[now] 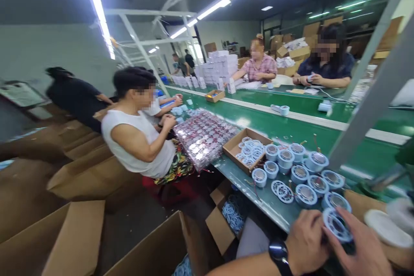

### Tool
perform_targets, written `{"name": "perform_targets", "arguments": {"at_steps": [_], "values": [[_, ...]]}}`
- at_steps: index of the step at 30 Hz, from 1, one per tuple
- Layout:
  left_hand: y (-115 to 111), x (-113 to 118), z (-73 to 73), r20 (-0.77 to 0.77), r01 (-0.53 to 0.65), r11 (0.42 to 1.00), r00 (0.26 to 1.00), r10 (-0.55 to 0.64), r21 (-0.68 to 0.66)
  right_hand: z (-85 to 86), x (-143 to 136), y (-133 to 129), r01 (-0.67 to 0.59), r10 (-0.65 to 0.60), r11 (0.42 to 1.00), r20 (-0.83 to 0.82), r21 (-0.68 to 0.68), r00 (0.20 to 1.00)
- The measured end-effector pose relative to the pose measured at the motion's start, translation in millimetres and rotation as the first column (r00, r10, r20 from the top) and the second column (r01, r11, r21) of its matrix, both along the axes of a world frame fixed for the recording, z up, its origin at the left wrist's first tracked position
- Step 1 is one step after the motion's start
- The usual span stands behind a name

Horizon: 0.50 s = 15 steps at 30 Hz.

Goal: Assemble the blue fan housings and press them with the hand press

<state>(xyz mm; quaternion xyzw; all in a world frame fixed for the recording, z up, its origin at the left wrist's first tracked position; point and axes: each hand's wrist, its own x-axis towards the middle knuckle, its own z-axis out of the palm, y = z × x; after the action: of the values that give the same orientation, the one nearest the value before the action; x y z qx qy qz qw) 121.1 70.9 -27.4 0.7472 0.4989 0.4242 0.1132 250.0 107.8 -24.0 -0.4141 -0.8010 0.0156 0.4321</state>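
Beyond the left hand (307,241), pale-blue housings (299,173) crowd the bench (267,199)

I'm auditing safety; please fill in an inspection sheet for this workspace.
Surface: green bench, edge scuffed.
Job's things: round light-blue plastic housings with silver discs, grouped.
Clutter: flat blue plastic rings beside them; shallow brown cardboard box holding more.
Hands: right hand grips slotted blue plastic piece; left hand close by, contact unclear.
Cables: thin red wires among the housings.
Surroundings: seated person in white sleeveless top; open brown cardboard boxes on floor.
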Motion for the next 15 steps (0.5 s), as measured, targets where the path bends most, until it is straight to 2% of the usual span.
{"name": "perform_targets", "arguments": {"at_steps": [1,3,6,8,11,15], "values": [[-7.9,-2.1,2.0,0.075,0.016,1.0,0.997,-0.016,0.006,12.5,4.3,-2.1,0.007,-0.009,1.0,0.065,0.028,0.998],[-26.6,-10.5,5.1,0.205,0.005,1.0,0.979,-0.004,-0.001,35.0,-4.8,-4.2,-0.018,0.005,0.999,0.235,0.051,0.972],[-53.4,-30.9,5.8,0.252,-0.092,0.993,0.962,0.106,-0.069,56.3,-46.0,0.5,-0.008,0.011,1.0,0.485,-0.01,0.874],[-65.0,-45.9,4.6,0.241,-0.16,0.982,0.954,0.18,-0.1,63.6,-75.5,6.8,0.017,0.008,0.999,0.566,-0.039,0.825],[-70.4,-65.0,2.3,0.216,-0.274,0.956,0.932,0.292,-0.106,69.2,-104.4,17.9,0.034,-0.004,0.999,0.592,-0.04,0.806],[-61.7,-79.1,0.0,0.16,-0.371,0.923,0.91,0.384,-0.103,67.8,-105.5,28.9,0.095,-0.067,0.995,0.597,-0.016,0.799]]}}
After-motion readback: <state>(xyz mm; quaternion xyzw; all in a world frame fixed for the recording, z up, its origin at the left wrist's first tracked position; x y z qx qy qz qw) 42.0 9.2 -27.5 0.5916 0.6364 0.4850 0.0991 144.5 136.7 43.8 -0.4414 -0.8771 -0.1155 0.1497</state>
